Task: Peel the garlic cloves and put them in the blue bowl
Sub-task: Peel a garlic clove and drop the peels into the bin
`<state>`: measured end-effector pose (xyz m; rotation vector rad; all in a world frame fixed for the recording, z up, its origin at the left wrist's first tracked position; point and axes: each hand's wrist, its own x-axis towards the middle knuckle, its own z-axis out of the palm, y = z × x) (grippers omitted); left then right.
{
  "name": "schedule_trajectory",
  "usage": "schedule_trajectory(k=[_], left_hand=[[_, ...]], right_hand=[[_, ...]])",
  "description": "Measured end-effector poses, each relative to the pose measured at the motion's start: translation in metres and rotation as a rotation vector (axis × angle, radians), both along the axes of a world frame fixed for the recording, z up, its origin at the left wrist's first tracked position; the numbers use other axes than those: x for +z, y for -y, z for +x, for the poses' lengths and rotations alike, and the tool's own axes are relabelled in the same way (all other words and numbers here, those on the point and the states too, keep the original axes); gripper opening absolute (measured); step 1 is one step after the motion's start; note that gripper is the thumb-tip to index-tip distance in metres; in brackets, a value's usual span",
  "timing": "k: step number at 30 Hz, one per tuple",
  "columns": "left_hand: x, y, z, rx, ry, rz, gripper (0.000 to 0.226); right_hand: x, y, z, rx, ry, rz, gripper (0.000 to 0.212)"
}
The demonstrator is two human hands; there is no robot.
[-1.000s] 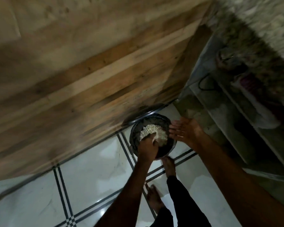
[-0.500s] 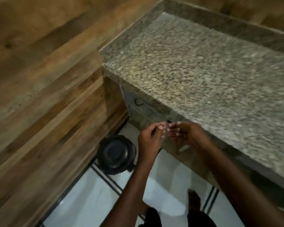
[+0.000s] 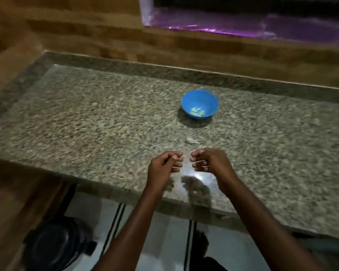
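The blue bowl (image 3: 200, 107) stands on the granite counter (image 3: 86, 118) toward the back, with several pale peeled cloves (image 3: 197, 112) in its bottom. A small pale scrap or clove (image 3: 191, 141) lies on the stone between the bowl and my hands. My left hand (image 3: 163, 167) and my right hand (image 3: 209, 160) hover side by side above the counter's front edge, a short gap between them. Both have their fingers curled in, and I see nothing held in either. The picture is blurred.
A black bin (image 3: 55, 244) stands on the white tiled floor (image 3: 164, 231) at the lower left, beside a wooden panel (image 3: 18, 192). A wood-look wall (image 3: 184, 49) runs behind the counter, with a purple-lit opening (image 3: 243, 28) above it.
The view has swung up from the floor bin, where my left hand dropped garlic skins, to the countertop. Both hands rose from the bin to above the counter's front edge.
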<state>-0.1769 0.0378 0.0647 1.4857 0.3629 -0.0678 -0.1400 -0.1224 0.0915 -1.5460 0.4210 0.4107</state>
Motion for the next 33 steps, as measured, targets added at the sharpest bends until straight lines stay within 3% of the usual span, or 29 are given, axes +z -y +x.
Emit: schedule_trajectory(k=[4, 8, 11, 14, 19, 22, 26, 30, 33], left_hand=[[-0.033, 0.063, 0.038, -0.153, -0.037, 0.186, 0.019], [-0.066, 0.099, 0.07, -0.366, 0.084, 0.605, 0.026], [-0.08, 0.116, 0.086, -0.525, 0.194, 0.974, 0.04], [-0.09, 0.119, 0.091, -0.556, 0.26, 1.227, 0.04], [-0.093, 0.11, 0.091, -0.488, 0.338, 1.222, 0.034], [-0.095, 0.089, 0.089, -0.395, 0.307, 1.196, 0.035], [-0.096, 0.074, 0.088, -0.35, 0.271, 1.143, 0.031], [-0.097, 0.069, 0.091, -0.327, 0.283, 1.101, 0.029], [-0.099, 0.062, 0.093, -0.297, 0.293, 1.089, 0.027]], right_hand=[[-0.034, 0.076, 0.021, -0.068, -0.003, -0.126, 0.021], [-0.073, 0.124, 0.044, -0.116, -0.006, -0.32, 0.017], [-0.083, 0.143, 0.066, -0.07, 0.121, -0.589, 0.012], [-0.089, 0.147, 0.094, -0.01, 0.198, -0.705, 0.011], [-0.102, 0.127, 0.143, 0.22, 0.345, -0.821, 0.015], [-0.107, 0.104, 0.167, 0.407, 0.483, -0.964, 0.006], [-0.121, 0.075, 0.193, 0.596, 0.646, -1.022, 0.014], [-0.13, 0.066, 0.198, 0.736, 0.72, -1.106, 0.044], [-0.128, 0.069, 0.187, 0.722, 0.733, -1.137, 0.037]])
